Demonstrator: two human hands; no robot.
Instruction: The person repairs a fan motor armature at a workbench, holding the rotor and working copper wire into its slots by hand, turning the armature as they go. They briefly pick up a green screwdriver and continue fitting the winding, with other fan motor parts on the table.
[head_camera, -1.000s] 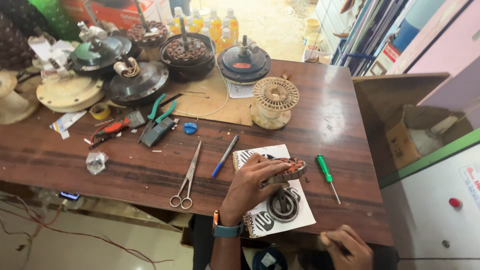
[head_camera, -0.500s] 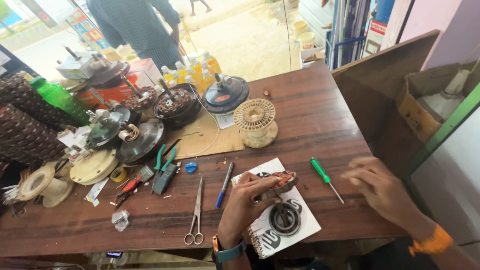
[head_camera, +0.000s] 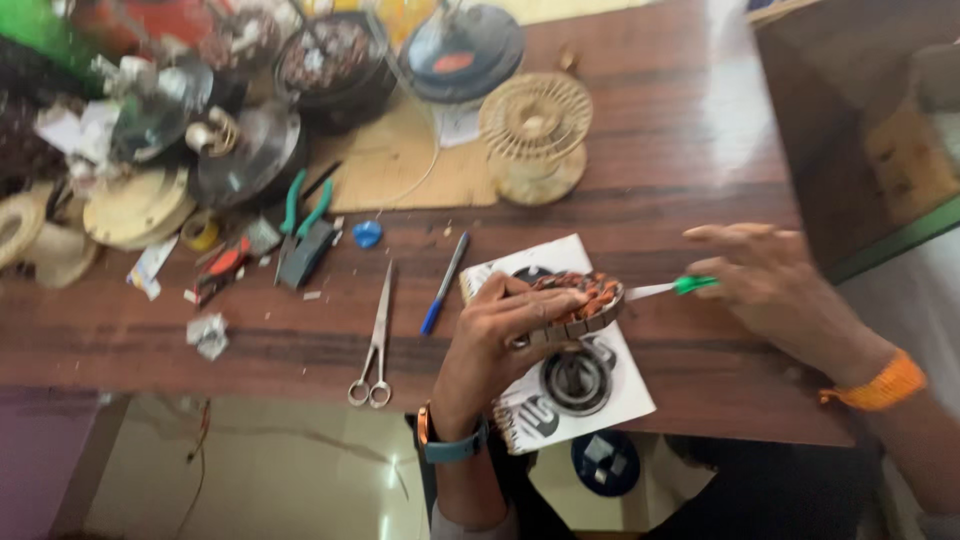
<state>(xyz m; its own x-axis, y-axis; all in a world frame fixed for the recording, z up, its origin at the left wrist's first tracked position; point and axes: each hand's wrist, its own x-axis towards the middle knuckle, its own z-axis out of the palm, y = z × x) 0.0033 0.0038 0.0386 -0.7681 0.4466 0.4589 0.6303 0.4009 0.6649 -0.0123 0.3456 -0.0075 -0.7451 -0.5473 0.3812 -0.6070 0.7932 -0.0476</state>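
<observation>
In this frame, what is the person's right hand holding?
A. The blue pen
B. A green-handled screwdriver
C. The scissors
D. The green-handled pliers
B: the right hand grips a green-handled screwdriver with its tip at the copper-wound ring that the left hand holds, while the scissors, blue pen and pliers lie untouched on the table.

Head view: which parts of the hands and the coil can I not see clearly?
- Coil: near half hidden by left hand.
- Screwdriver: handle covered by right hand; tip blurred.
- Bearing: detail lost to motion blur.
- Back-left parts: blurred, cut by the frame edge.
</observation>
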